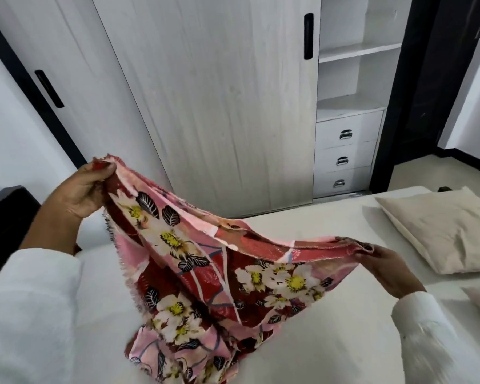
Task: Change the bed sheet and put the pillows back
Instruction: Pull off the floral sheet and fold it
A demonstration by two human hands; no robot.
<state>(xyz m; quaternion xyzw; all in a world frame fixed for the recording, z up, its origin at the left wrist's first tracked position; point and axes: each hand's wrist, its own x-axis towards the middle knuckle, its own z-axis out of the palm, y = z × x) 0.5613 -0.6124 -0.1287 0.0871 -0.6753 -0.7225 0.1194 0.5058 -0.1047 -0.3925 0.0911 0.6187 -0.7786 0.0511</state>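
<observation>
Two hands, left hand (81, 189) and right hand (385, 268), pinch the floral sheet (205, 273) stretched between their fingers.

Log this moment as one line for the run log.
left hand: grips floral sheet | right hand: pinches its edge | pillow: on mattress

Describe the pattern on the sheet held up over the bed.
Head view: the sheet is pink and dark red, printed with large white yellow-centred flowers and dark leaves.

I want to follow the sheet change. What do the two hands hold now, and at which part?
Both hold the floral sheet by its top edge: the left hand grips one raised corner, the right hand pinches the other end, lower.
</observation>
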